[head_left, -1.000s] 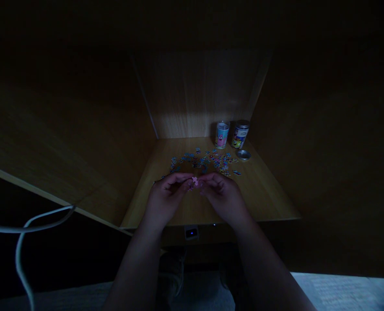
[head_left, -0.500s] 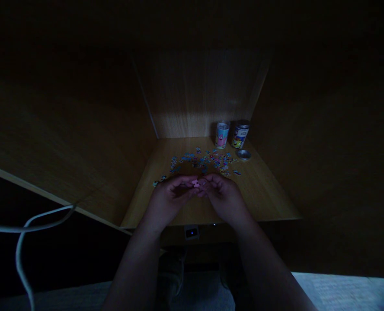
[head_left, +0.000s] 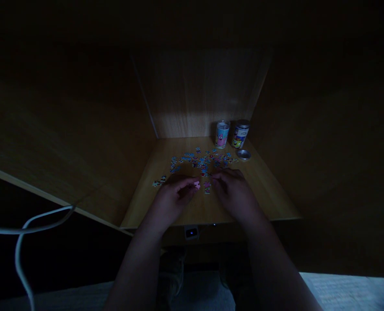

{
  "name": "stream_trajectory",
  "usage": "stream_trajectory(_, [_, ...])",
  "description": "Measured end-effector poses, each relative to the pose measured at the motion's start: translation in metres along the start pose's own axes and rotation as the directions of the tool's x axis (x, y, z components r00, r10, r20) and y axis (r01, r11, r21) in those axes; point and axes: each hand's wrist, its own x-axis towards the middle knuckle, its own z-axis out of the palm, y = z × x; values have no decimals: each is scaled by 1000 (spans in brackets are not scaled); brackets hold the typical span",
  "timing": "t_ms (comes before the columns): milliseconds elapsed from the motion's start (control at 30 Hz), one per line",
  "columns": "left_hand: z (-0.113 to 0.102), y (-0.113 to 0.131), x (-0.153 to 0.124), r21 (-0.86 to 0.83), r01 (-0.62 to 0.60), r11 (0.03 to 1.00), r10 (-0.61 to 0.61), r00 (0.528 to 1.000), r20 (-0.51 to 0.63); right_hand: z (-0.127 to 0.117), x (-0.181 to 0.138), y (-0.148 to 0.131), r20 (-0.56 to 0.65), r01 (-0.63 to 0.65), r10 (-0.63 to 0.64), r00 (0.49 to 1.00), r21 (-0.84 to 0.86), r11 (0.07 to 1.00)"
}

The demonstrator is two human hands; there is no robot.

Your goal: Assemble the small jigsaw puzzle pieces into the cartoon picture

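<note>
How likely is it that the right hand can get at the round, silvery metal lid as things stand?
Probably yes: the round, silvery metal lid lies uncovered beyond the right hand, with nothing tall between them. It is too dark to tell whether that hand holds anything.

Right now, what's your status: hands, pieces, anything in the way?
Left hand pinching pink puzzle piece. Right hand alongside, hold unclear. Scattered pieces beyond both; two canisters farther back.
</note>
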Motion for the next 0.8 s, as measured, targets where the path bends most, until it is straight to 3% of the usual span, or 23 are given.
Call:
stream_trajectory(300, [0,1,0,12,-6,1000,6,999,53,5,1,0,87,50,-49,995,-13,999])
stream_trajectory(800, [6,5,7,225,-183,957,174,983,60,6,2,0,55,20,-19,998,-23,1000])
